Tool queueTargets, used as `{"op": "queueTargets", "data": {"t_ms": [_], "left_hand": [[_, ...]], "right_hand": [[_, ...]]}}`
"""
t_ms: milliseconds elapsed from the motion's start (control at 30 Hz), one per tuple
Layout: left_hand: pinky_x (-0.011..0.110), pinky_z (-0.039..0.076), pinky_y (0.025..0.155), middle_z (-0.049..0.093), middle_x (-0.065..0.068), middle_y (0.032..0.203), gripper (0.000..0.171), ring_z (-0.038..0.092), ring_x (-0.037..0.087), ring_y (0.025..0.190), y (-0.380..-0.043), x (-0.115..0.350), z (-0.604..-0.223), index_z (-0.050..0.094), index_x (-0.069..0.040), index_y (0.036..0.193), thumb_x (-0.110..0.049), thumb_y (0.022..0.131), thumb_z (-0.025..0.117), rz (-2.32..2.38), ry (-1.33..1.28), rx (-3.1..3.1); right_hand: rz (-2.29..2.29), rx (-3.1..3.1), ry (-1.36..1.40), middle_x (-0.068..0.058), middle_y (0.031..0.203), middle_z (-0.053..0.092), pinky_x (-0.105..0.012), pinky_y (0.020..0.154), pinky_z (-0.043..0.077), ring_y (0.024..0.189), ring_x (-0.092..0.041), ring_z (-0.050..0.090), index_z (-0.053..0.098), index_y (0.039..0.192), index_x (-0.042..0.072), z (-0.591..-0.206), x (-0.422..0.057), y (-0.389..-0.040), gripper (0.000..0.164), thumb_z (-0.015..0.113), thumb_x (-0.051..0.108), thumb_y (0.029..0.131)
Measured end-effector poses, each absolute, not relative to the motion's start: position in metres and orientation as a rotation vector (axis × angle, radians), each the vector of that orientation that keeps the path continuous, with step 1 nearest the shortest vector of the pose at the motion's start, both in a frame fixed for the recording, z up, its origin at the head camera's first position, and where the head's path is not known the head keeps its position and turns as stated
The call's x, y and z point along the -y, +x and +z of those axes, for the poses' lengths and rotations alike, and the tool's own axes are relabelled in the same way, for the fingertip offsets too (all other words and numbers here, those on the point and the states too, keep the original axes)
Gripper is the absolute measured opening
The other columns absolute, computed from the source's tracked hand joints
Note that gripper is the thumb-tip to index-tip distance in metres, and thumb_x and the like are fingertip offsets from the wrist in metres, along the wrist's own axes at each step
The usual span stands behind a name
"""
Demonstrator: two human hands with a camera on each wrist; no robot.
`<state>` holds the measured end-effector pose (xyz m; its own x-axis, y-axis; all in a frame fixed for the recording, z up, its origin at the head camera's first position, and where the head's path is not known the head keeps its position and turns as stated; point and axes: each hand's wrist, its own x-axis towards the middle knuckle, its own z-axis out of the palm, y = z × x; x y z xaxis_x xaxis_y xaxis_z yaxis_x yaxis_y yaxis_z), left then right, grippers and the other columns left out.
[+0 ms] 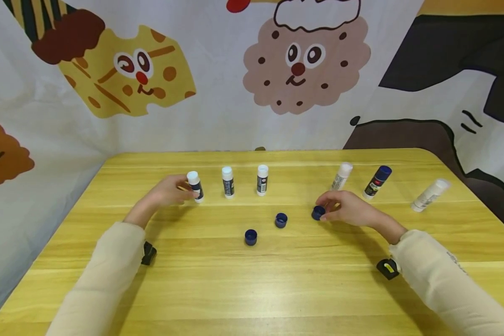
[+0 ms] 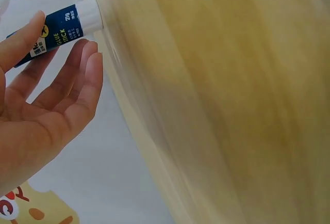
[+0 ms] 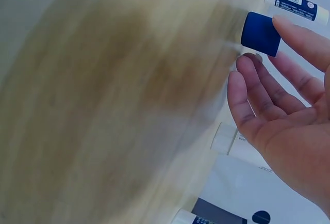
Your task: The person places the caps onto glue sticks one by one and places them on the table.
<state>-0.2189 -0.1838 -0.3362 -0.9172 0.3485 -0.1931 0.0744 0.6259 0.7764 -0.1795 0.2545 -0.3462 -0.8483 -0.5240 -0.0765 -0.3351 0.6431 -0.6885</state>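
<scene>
At the left of the table, my left hand point(image 1: 168, 191) holds an upright glue stick point(image 1: 196, 185) between thumb and fingers. Its blue label and white base show in the left wrist view, where the other fingers are loosely bent. My right hand point(image 1: 349, 209) pinches a dark blue cap point(image 3: 259, 34) by its sides at the tabletop. Two more blue caps, a middle cap point(image 1: 281, 220) and a nearer cap point(image 1: 250, 237), lie to its left. An uncapped glue stick point(image 1: 228, 183) and another uncapped glue stick point(image 1: 262, 180) stand right of the left hand.
Behind the right hand stand a whitish stick point(image 1: 342, 175), a blue-capped glue stick point(image 1: 377, 182) and a pale clear-topped stick point(image 1: 430, 196). The wooden table point(image 1: 218, 289) meets a cartoon-printed cloth point(image 1: 218, 126) at its back edge. Black wrist devices show under both sleeves.
</scene>
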Motion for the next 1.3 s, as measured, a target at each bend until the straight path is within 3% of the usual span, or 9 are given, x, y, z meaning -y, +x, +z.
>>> {"op": "queueTargets", "data": {"t_ms": [367,733,1000,1300], "left_hand": [[0.038,0.051,0.074,0.055,0.024,0.111,0.033,0.057,0.031,0.092,-0.216,0.186,-0.335,0.055,0.006,0.115,-0.014,0.089,0.061,1.149,0.365,-2.566],[0.046,0.043,0.088,0.059,0.021,0.112,0.037,0.053,0.035,0.107,-0.211,0.185,-0.319,0.054,0.006,0.117,-0.015,0.088,0.063,1.14,0.424,-2.58],[0.047,0.041,0.09,0.06,0.017,0.109,0.035,0.054,0.032,0.105,-0.204,0.163,-0.306,0.058,0.001,0.115,-0.019,0.087,0.064,1.147,0.504,-2.628],[0.045,0.043,0.086,0.063,0.009,0.103,0.026,0.056,0.026,0.103,-0.193,0.127,-0.302,0.062,-0.005,0.109,-0.016,0.086,0.065,1.177,0.637,-2.577]], "right_hand": [[-0.968,-2.631,-0.704,-0.005,0.086,0.06,-0.027,0.063,0.046,0.078,-0.018,0.055,0.06,0.104,-0.003,-0.345,-0.253,-0.178,0.029,0.07,0.009,0.08],[-1.067,-2.585,-0.686,-0.011,0.097,0.061,-0.033,0.074,0.05,0.09,-0.025,0.058,0.057,0.104,-0.003,-0.335,-0.259,-0.18,0.023,0.065,0.004,0.084],[-1.112,-2.645,-0.699,-0.009,0.096,0.06,-0.029,0.068,0.05,0.088,-0.023,0.058,0.057,0.107,0.0,-0.316,-0.251,-0.181,0.023,0.064,0.005,0.085],[-1.16,-2.706,-0.903,-0.009,0.102,0.061,-0.029,0.073,0.05,0.087,-0.02,0.058,0.06,0.111,-0.001,-0.306,-0.231,-0.181,0.029,0.066,0.003,0.083]]}}
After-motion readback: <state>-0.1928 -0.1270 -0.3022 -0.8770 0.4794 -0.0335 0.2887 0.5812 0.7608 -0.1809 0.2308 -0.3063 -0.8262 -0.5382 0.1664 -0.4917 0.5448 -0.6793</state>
